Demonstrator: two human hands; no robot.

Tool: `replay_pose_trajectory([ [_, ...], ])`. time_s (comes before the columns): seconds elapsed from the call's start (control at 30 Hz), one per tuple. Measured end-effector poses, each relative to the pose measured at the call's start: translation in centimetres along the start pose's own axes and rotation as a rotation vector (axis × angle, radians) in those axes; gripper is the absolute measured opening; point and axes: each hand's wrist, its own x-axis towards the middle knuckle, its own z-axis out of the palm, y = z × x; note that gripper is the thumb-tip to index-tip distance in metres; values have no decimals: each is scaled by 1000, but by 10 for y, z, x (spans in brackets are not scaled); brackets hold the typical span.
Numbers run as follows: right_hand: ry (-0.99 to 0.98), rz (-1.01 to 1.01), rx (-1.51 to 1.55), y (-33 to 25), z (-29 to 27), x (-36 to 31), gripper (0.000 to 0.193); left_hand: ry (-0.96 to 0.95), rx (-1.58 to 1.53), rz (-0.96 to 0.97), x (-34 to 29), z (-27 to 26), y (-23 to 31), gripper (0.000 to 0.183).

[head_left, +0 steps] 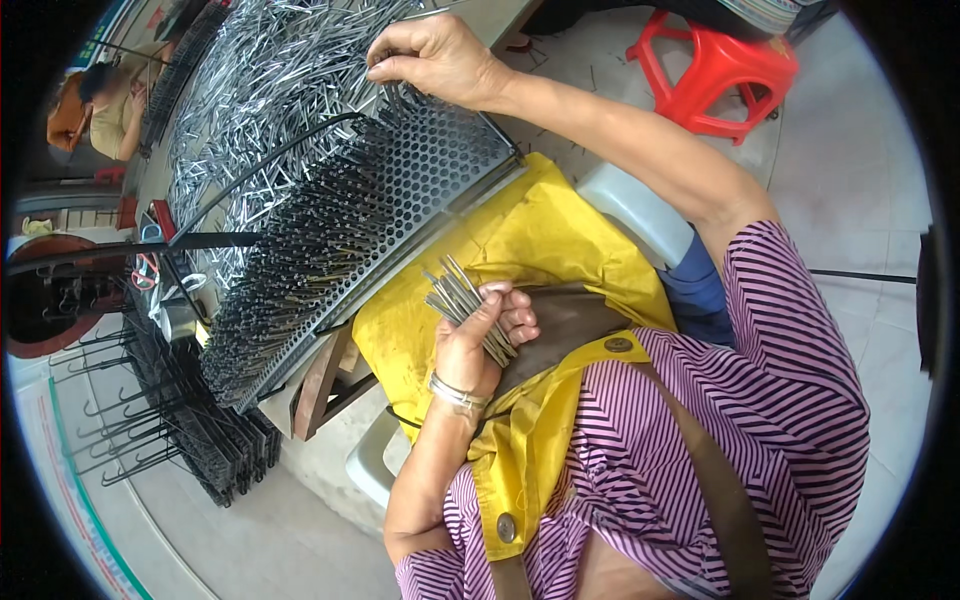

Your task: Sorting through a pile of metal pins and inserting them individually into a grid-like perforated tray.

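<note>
My left hand is closed round a bundle of thin metal rods, held over my lap with their ends fanning out past the thumb. My right hand reaches to the far edge of a black perforated rack, thumb and fingers pinched together. Whatever sits between those fingertips is too small to make out. Dark rods stand densely in the holes across the rack's left and far parts. Bare holes show toward its right end.
A large heap of loose silver rods covers the table behind the rack. Stacked black hooked racks stand at lower left. A red plastic stool is at upper right. Another person sits far left. A yellow apron covers my lap.
</note>
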Motion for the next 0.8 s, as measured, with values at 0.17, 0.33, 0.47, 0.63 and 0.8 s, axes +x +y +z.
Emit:
replay_pose_trajectory([
  [0.17,-58,-165,-182,5,-4,13,9,-3,5,-10,0,1,0,18],
  [0.33,-251,-114,-144,8,-4,22,9,-16,5,-18,0,-1,0,17],
  [0.47,-324,-203,-236,4,-3,17,11,-29,4,-23,-1,0,0,16],
  [0.63,-432,-66,-445,-6,9,19,15,-33,8,-26,1,-1,1,17],
  [0.8,-494,-90,-627,-18,19,18,16,-29,-7,-12,-2,-3,0,18],
])
